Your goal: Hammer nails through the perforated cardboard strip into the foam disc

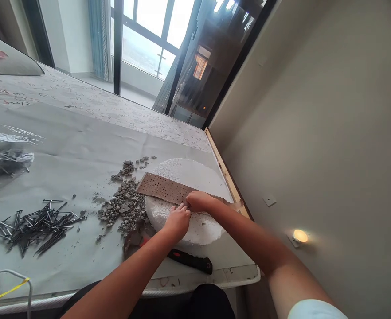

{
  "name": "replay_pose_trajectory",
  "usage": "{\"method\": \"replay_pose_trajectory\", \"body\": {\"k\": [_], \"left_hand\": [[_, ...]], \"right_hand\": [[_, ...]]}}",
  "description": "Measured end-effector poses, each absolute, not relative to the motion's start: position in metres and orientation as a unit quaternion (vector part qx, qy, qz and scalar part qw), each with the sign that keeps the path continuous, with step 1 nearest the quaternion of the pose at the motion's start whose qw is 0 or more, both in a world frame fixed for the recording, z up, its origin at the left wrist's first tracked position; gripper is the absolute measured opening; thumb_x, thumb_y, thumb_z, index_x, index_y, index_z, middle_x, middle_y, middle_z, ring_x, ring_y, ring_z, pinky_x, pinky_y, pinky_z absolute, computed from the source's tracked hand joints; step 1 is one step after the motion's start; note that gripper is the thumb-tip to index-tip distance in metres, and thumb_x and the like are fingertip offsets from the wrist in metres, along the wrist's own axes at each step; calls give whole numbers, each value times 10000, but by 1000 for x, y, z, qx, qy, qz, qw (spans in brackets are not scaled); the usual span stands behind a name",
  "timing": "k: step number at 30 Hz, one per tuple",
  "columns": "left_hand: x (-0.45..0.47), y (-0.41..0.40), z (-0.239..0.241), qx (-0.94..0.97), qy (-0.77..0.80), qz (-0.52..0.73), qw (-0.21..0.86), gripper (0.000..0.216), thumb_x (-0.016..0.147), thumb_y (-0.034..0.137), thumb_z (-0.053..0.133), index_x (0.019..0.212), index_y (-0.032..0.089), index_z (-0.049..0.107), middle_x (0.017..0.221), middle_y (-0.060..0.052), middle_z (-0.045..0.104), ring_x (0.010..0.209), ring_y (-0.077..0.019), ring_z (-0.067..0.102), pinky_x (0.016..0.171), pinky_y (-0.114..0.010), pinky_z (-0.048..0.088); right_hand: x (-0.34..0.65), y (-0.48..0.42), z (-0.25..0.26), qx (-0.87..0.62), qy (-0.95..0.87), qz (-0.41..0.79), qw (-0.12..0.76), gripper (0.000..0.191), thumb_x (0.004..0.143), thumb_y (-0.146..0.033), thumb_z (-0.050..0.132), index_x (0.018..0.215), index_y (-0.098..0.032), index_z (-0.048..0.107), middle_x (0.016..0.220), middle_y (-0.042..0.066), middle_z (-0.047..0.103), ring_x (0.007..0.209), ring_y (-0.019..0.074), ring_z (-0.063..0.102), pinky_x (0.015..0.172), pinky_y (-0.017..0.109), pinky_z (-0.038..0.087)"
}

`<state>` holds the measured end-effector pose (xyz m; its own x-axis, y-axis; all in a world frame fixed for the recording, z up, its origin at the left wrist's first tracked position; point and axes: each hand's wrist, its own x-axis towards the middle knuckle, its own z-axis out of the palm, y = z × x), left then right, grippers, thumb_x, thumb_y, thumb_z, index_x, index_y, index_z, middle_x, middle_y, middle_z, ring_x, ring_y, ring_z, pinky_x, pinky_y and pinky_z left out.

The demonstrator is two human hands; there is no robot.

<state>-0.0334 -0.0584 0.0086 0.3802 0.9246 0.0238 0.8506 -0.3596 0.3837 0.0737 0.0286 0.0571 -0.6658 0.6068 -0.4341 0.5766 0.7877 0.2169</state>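
A brown strip dotted with small holes lies across a round white foam block. My right hand is closed in a fist over the strip's near edge; whatever it grips is hidden. Beside it, my left hand touches the same edge with its fingers bent and close together, and I cannot make out what is in them. Under my left forearm rests a tool with a black and red handle, its other end partly covered by the arm.
Grey gravel is heaped left of the foam. Farther left lies a loose pile of dark nails. A clear plastic bag sits at the left edge, above a grey cable. A wooden edge and wall bound the right side.
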Motion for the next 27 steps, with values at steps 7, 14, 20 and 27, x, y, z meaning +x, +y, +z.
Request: {"method": "replay_pose_trajectory", "body": {"k": [7,14,20,27], "left_hand": [[-32,-57,6,816,546,115,150,350,841,72,349,1064,124,614,1243,-148,575,1274,-255,412,1023,-454,313],[-32,-57,3,817,544,117,152,341,837,78,362,1068,129,608,1235,-149,578,1270,-251,414,1021,-457,312],[-31,-57,4,816,542,124,155,316,834,75,365,1008,119,626,1200,-160,592,1266,-258,419,1023,-455,312],[-31,-56,2,817,543,121,152,316,829,71,373,1013,126,624,1195,-155,594,1265,-257,415,1023,-450,308]], "right_hand": [[72,30,57,341,900,30,268,282,753,-219,516,893,-110,734,884,148,717,766,209,624,630,258,413],[73,28,53,351,898,43,261,312,794,-260,490,920,-100,726,939,161,710,857,227,636,694,261,439],[74,24,51,339,901,38,267,266,785,-171,498,915,-94,717,927,150,711,869,226,645,720,260,446],[76,22,53,337,903,35,264,250,792,-121,489,915,-86,704,932,150,707,867,210,642,719,246,443]]}}
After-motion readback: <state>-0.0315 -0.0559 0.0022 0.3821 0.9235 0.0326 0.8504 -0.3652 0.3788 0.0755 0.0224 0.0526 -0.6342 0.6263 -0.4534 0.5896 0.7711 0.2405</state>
